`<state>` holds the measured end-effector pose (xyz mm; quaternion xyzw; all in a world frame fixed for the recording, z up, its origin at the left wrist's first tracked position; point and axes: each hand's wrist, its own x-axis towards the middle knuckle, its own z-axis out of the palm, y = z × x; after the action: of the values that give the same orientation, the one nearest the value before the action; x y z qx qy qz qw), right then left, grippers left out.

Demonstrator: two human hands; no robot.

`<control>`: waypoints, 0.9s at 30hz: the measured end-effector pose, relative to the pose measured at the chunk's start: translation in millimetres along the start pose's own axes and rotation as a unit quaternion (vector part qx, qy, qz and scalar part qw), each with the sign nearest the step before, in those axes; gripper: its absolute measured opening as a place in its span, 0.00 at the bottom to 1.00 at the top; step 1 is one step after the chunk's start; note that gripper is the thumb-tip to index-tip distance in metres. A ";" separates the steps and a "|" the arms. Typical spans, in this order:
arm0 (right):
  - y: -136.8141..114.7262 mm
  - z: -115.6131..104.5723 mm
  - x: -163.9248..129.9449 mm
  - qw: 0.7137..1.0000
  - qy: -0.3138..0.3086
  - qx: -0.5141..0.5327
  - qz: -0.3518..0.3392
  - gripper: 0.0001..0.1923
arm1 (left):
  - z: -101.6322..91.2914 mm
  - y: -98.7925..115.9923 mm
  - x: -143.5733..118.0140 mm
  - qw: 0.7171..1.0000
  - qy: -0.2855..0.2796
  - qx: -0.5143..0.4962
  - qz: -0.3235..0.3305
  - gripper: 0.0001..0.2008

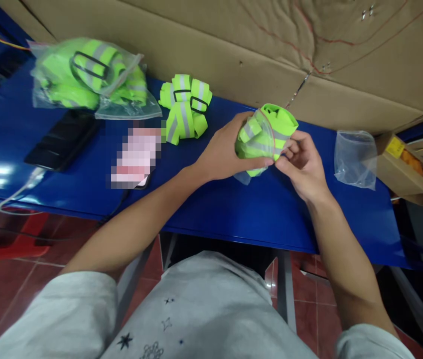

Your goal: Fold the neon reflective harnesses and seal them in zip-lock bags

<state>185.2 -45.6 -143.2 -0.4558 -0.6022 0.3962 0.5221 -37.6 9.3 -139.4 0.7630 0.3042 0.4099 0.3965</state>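
neon-green grey-striped band (267, 134), blue table (233, 209)

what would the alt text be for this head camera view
Both hands, left hand and right hand, hold a clear bag of folded neon green reflective bands above a blue table. More loose bands, a filled bag and an empty bag lie around.
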 end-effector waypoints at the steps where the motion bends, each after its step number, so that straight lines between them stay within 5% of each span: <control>1: -1.9 0.5 -0.7 1.000 0.006 -0.008 -0.013 0.35 | -0.5 -0.2 0.3 1.000 -0.001 -0.010 0.001 0.42; 7: -4.9 12.6 -7.5 0.994 0.036 0.070 0.074 0.22 | 2.7 -7.2 -0.9 0.999 0.023 -0.008 0.025 0.45; 12: 11.6 18.4 -8.0 0.992 0.091 0.045 0.077 0.19 | 7.1 -5.8 -3.4 1.000 0.025 0.009 0.014 0.46; 19: -6.7 -11.7 -5.8 0.991 -0.025 -0.111 -0.075 0.42 | -0.3 -5.3 0.3 0.998 0.008 0.057 -0.027 0.49; 22: -17.7 -26.2 -6.8 0.967 -0.087 -0.210 -0.119 0.37 | -0.4 -6.0 -2.2 0.993 -0.033 0.115 0.010 0.51; 27: -13.3 -17.6 -9.7 0.941 -0.027 -0.302 -0.150 0.30 | 0.7 -5.3 -3.6 0.962 -0.070 0.259 0.043 0.56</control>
<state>201.2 -58.5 -130.6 -0.4856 -0.7687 0.1249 0.3970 -39.5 8.9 -145.6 0.8787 0.3381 0.2799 0.1877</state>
